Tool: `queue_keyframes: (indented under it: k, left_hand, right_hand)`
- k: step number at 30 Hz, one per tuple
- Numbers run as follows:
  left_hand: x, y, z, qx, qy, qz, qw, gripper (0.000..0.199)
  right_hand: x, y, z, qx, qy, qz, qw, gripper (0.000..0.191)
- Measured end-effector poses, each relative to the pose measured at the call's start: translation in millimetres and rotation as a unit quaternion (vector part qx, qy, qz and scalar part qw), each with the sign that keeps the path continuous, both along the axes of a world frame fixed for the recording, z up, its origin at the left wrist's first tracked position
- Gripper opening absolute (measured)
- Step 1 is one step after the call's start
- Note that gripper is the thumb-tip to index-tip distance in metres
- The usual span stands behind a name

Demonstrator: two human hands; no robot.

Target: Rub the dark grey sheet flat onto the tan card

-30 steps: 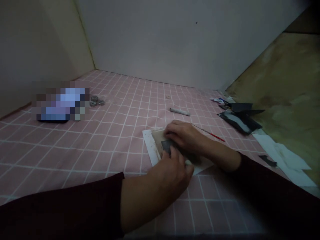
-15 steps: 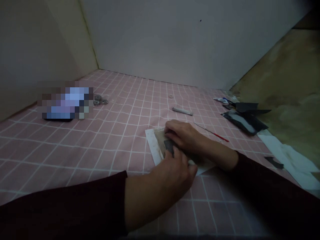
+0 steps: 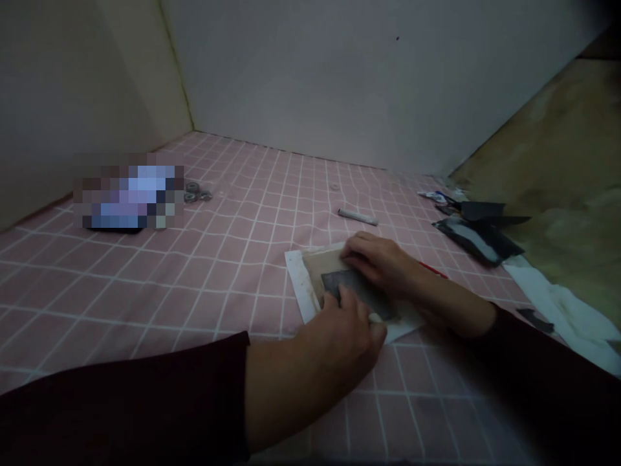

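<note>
A dark grey rectangular piece [image 3: 356, 288] lies on a beige sheet [image 3: 313, 264], which rests on white paper [image 3: 295, 275]. My left hand [image 3: 339, 340] presses fingertips onto the piece's near left part, thumb bent in close. Between thumb and index finger shows a small pale bit [image 3: 375, 318] that is not clear. Over the far right side of the piece, my right hand [image 3: 381, 262] has its fingers drawn together in a pinch. Whatever sits under its fingertips is hidden.
Behind the hands lies a grey tube [image 3: 358, 217]. A red-handled tool [image 3: 433, 269] shows partly past my right wrist. Dark sheets and a pouch [image 3: 478, 239] lie at right, near white paper [image 3: 557, 304]. At left are a blurred-out phone [image 3: 129, 197] and small metal rings [image 3: 193, 191].
My right hand has slid right, baring more of the dark grey piece and covering much of the red-handled tool. My left hand keeps its hold; the whole view has shifted slightly.
</note>
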State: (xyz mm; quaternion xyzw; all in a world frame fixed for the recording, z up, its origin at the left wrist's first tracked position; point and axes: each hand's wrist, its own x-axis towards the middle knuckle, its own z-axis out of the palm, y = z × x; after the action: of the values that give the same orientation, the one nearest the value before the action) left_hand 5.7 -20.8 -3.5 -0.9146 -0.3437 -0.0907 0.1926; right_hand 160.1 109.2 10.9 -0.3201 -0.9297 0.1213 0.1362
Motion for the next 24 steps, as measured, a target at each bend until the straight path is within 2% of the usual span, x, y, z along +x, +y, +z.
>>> queue_keyframes:
  k: [3, 8, 14, 18, 20, 24]
  left_hand:
    - [0, -1, -1.1, 0.004, 0.002, 0.002, 1.000, 0.020]
    - [0, 2, 1.7, -0.006, 0.011, 0.001, 1.000, 0.017]
    - [-1, 1, 8.4, -0.027, -0.003, -0.014, 1.000, 0.019]
    - [-1, 3, 7.1, 0.001, -0.029, 0.001, 1.000, 0.016]
    - [-3, 3, 5.8, 0.016, -0.034, 0.003, 0.999, 0.015]
    - [-5, 1, 5.3, 0.026, -0.026, -0.003, 0.999, 0.017]
  right_hand:
    - [4, 0, 0.6, 0.015, -0.015, -0.021, 1.000, 0.012]
    - [-22, -7, 1.9, -0.018, 0.000, 0.013, 1.000, 0.010]
    - [4, 2, 4.1, 0.014, -0.027, -0.015, 0.999, 0.013]
    - [-17, -1, 3.9, -0.021, -0.022, 0.028, 0.999, 0.022]
    - [-22, -2, 2.6, -0.033, -0.010, 0.035, 0.999, 0.018]
    - [1, 8, -1.8, -0.008, -0.016, -0.046, 0.999, 0.002]
